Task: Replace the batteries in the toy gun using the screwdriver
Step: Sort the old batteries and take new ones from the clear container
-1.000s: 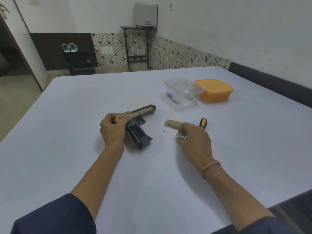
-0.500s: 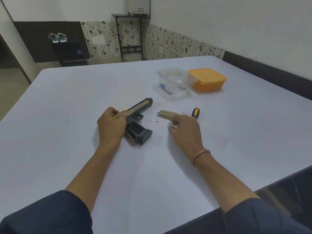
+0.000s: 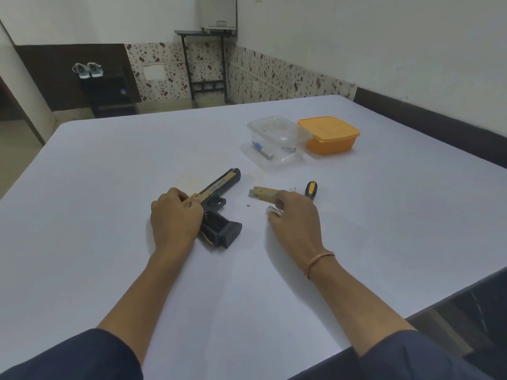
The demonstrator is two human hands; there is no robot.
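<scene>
Your gun (image 3: 216, 204) lies on its side on the worktop (image 3: 109, 187). It is probably light, stiff plastic, so hold the body. Your left hand (image 3: 175, 218) has its fingers pinching the rear. Your right hand (image 3: 295, 215) curls over a pale piece (image 3: 271, 210) (whether it is gripped, I cannot tell). The slide's print is unreadable.
</scene>
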